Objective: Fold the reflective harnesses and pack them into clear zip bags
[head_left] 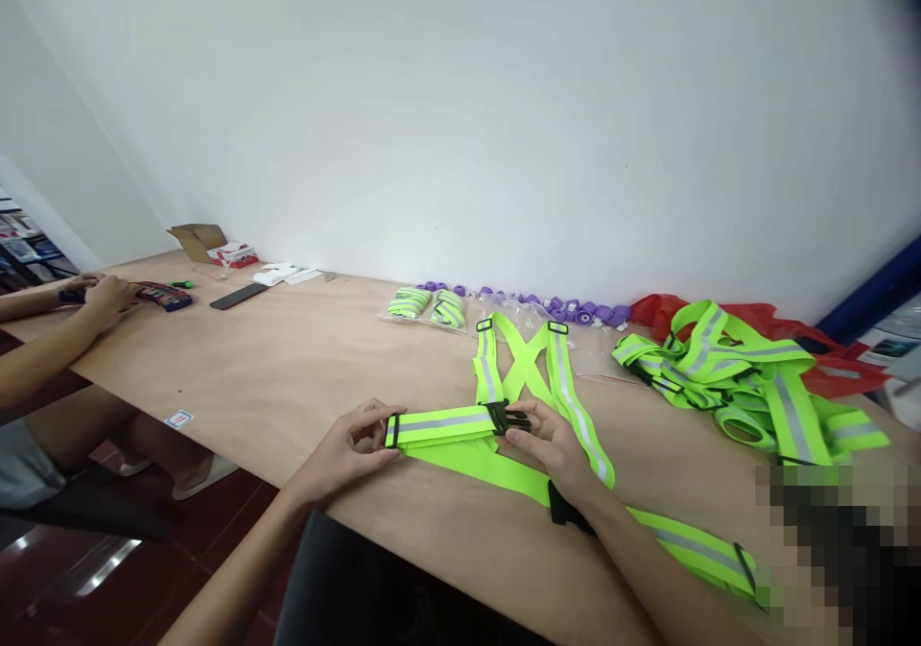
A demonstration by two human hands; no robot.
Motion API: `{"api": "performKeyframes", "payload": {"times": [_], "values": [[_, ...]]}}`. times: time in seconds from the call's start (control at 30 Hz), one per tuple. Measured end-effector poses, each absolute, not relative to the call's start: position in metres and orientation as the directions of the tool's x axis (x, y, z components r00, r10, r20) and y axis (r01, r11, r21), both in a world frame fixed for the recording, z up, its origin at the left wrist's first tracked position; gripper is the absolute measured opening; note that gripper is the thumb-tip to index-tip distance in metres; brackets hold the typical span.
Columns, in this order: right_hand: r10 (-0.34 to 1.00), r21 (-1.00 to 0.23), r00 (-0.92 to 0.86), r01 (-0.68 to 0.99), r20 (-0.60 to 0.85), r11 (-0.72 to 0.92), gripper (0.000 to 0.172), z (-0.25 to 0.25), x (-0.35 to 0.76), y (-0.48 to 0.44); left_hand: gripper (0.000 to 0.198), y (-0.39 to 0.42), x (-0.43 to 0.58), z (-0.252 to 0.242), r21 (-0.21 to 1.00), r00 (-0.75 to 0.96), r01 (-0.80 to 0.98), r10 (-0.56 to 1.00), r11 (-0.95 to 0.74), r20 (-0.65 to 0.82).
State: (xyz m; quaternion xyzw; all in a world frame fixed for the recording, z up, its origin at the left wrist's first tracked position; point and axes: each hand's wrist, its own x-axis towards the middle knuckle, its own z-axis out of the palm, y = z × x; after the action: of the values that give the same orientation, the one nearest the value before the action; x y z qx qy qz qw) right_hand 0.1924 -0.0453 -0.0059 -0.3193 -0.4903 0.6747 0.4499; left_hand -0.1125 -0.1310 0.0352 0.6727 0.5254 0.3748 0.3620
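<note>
The right hand (pixel 551 440) is pinching a black buckle (pixel 498 418) between thumb and fingers; at nine o'clock from it, the left hand (pixel 364 444) is gripping the far end of a neon strap (pixel 440 425), which is stretching between them. The rest of the neon harness (pixel 525 358) is lying on the wooden table (pixel 288 368), its crossed part at one o'clock. Farther out, two clear packets (pixel 409 303) are resting at eleven, a neon pile (pixel 720 368) is sitting between two and three, and a co-worker's hands (pixel 111 296) are handling something dark between nine and ten
</note>
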Motion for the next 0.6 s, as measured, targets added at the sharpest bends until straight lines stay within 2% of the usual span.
{"api": "performKeyframes", "payload": {"times": [0.17,0.3,0.43,0.6], "values": [[0.915,-0.968,-0.403,-0.233,0.012,-0.090,0.040,-0.001,0.192,-0.050,0.050,-0.130,-0.120,0.045,0.770,0.259,0.602,0.964,-0.212,0.063],[0.909,-0.990,-0.394,-0.040,0.137,0.132,0.032,0.000,0.193,-0.055,0.049,-0.128,-0.127,0.042,0.704,0.309,0.667,0.951,-0.243,0.035],[0.849,-0.898,-0.463,0.213,0.254,0.385,0.023,0.009,0.194,-0.062,0.047,-0.129,-0.129,0.040,0.663,0.317,0.700,0.947,-0.266,0.046],[0.763,-0.750,-0.594,0.376,0.255,0.544,0.020,0.022,0.193,-0.072,0.044,-0.130,-0.131,0.038,0.705,0.306,0.659,0.950,-0.261,0.066]]}}
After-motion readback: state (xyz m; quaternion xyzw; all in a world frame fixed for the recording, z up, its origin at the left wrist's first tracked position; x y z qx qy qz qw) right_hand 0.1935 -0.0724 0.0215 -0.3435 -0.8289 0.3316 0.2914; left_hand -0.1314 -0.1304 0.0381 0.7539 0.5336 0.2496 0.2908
